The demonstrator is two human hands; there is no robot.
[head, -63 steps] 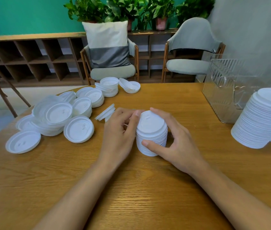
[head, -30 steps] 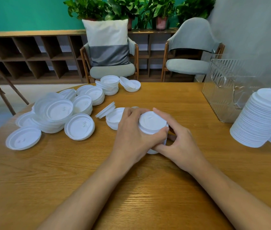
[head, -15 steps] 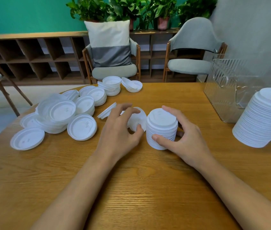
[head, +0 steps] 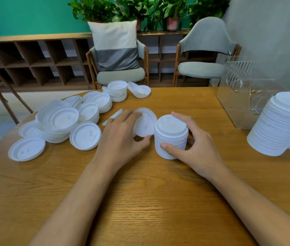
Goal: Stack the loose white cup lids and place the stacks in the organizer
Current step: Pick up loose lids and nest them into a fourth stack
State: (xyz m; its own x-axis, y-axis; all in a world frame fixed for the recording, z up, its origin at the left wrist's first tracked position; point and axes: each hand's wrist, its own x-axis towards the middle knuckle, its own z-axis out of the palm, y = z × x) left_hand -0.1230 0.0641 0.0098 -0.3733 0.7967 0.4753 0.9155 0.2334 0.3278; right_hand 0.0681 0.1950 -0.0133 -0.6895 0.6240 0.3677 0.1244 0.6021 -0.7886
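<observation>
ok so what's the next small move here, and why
Probably tip the lid in the left hand flat and seat it on top of the short stack. That lid is held tilted right beside the stack, which stands upright on the table with the right hand gripping its side, so it looks ready to take one more.

- We see two forearms above the table [head: 146,219]: the left forearm [head: 80,201] and the right forearm [head: 247,199], both bare from the table's near edge right up to the wrists.
- The left hand [head: 121,137] and the right hand [head: 195,150], nearer the table's middle, are bare too, fingers slim and long.
- On the right hand's thumb we make out a short, neatly trimmed nail [head: 163,146].
- Knuckles show faintly on the back of the left hand.
</observation>
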